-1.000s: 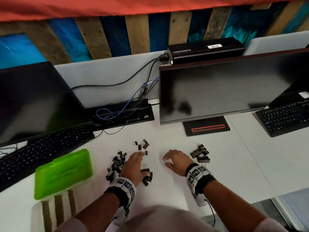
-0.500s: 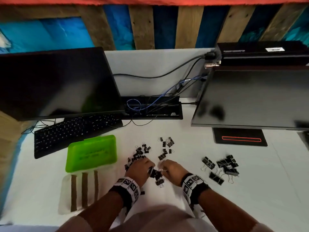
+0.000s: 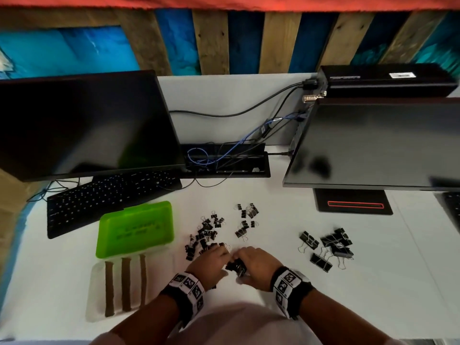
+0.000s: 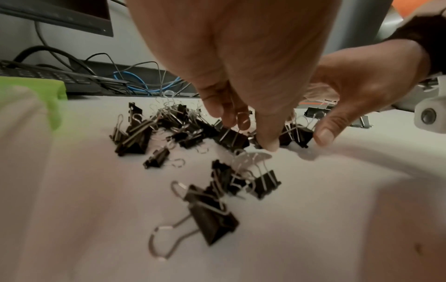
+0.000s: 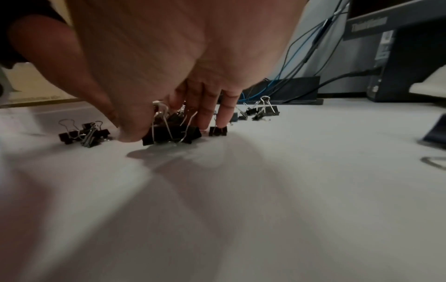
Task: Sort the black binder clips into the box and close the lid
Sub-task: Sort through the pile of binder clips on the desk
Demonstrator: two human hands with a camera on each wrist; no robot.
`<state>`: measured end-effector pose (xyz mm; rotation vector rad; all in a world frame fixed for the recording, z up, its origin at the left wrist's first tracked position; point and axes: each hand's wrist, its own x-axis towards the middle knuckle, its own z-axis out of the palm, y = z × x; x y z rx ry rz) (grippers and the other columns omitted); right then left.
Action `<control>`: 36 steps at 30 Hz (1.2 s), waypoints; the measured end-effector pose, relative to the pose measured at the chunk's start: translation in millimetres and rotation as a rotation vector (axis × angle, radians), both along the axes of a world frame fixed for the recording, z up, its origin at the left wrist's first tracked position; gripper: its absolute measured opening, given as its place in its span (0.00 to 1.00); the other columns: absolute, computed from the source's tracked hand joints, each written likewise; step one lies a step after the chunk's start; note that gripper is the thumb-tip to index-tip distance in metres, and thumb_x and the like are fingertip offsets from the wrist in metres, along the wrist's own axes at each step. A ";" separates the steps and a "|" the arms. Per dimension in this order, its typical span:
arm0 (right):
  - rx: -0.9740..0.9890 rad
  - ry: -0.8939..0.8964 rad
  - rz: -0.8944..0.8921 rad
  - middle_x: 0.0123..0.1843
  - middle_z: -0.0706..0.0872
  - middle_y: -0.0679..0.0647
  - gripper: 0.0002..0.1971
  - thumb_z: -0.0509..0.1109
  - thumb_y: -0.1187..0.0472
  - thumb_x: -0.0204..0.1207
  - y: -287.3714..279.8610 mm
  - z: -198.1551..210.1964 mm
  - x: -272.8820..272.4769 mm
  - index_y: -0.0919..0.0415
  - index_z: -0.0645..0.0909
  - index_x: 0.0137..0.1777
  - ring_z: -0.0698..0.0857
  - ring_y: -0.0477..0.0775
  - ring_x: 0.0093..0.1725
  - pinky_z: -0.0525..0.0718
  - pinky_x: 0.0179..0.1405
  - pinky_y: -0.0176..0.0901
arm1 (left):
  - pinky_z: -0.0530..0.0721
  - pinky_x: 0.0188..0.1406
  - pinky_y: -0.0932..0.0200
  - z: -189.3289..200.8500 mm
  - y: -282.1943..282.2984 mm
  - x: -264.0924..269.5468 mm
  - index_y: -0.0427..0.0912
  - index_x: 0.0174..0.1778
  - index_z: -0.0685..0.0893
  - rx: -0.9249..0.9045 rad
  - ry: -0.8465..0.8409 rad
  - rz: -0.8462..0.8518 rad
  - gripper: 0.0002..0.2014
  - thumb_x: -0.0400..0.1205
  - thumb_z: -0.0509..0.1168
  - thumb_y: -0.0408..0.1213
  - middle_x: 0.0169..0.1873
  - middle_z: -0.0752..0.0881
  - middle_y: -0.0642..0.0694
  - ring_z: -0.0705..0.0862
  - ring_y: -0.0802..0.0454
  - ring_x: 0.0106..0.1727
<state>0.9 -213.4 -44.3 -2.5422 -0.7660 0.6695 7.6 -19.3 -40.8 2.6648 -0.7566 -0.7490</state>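
Observation:
The green plastic box [image 3: 134, 227] lies with its lid down on the white desk, left of the clips. Small black binder clips [image 3: 206, 235] are scattered in loose heaps [image 3: 246, 220] beyond my hands. Bigger clips [image 3: 328, 245] lie to the right. My left hand [image 3: 222, 256] and right hand [image 3: 240, 258] meet over a small bunch of clips [image 3: 235, 266]. In the left wrist view the left hand [image 4: 243, 133] curls its fingers down onto a clip [image 4: 233, 138]. In the right wrist view the right hand [image 5: 166, 126] pinches a clip cluster [image 5: 171, 132] between thumb and fingers.
A clear tray with three brown strips [image 3: 119, 285] lies in front of the box. A black keyboard [image 3: 109, 195] and two monitors [image 3: 82, 125] [image 3: 378, 145] stand behind. A cable tray [image 3: 224, 160] sits at the back centre.
My hands have come together from apart and now close on a bunch of clips between them, drawn nearer to my body. The head view has swung left.

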 end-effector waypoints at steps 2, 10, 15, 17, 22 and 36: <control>0.018 0.031 -0.029 0.64 0.78 0.57 0.26 0.72 0.49 0.71 0.8 0.7 -0.4 0.57 0.71 0.66 0.76 0.58 0.62 0.75 0.65 0.51 | 0.75 0.66 0.49 0.2 -2.0 -2.6 0.44 0.64 0.77 -0.052 0.055 0.070 0.17 0.79 0.65 0.37 0.61 0.77 0.45 0.76 0.48 0.64; 0.299 0.212 -0.313 0.54 0.83 0.53 0.16 0.74 0.58 0.69 -8.9 -5.3 -10.9 0.54 0.82 0.57 0.83 0.51 0.52 0.78 0.56 0.36 | 0.78 0.61 0.53 -2.0 -5.7 -11.4 0.51 0.71 0.70 -0.154 0.203 0.177 0.32 0.72 0.74 0.41 0.63 0.74 0.50 0.81 0.47 0.58; 0.412 0.347 -0.503 0.51 0.88 0.50 0.15 0.73 0.68 0.66 -9.2 0.9 -15.6 0.48 0.83 0.47 0.84 0.37 0.44 0.80 0.49 0.25 | 0.79 0.59 0.54 -2.2 -15.0 -15.2 0.45 0.64 0.77 -0.164 0.114 0.234 0.20 0.76 0.70 0.39 0.58 0.76 0.48 0.82 0.47 0.54; 0.403 0.357 -0.513 0.53 0.88 0.53 0.17 0.73 0.68 0.64 -8.5 1.8 -17.8 0.41 0.79 0.39 0.84 0.45 0.46 0.82 0.51 0.31 | 0.79 0.55 0.57 -0.7 -16.2 -16.2 0.43 0.56 0.81 -0.199 0.074 0.264 0.12 0.77 0.68 0.35 0.51 0.77 0.48 0.82 0.48 0.50; 0.370 0.368 -0.659 0.41 0.85 0.50 0.12 0.72 0.63 0.60 -21.0 0.8 -24.5 0.43 0.75 0.30 0.83 0.50 0.38 0.85 0.46 0.47 | 0.70 0.33 0.79 -1.8 -13.4 -14.7 0.39 0.42 0.86 -0.267 0.050 0.272 0.02 0.76 0.69 0.30 0.35 0.73 0.58 0.75 0.64 0.32; 0.337 0.297 -0.969 0.49 0.82 0.50 0.20 0.73 0.66 0.70 -119.4 7.5 -79.8 0.47 0.70 0.55 0.84 0.52 0.46 0.82 0.48 0.36 | 0.84 0.52 0.58 6.6 -132.4 -23.5 0.43 0.48 0.85 -0.343 0.175 0.046 0.06 0.76 0.68 0.33 0.48 0.84 0.44 0.83 0.52 0.45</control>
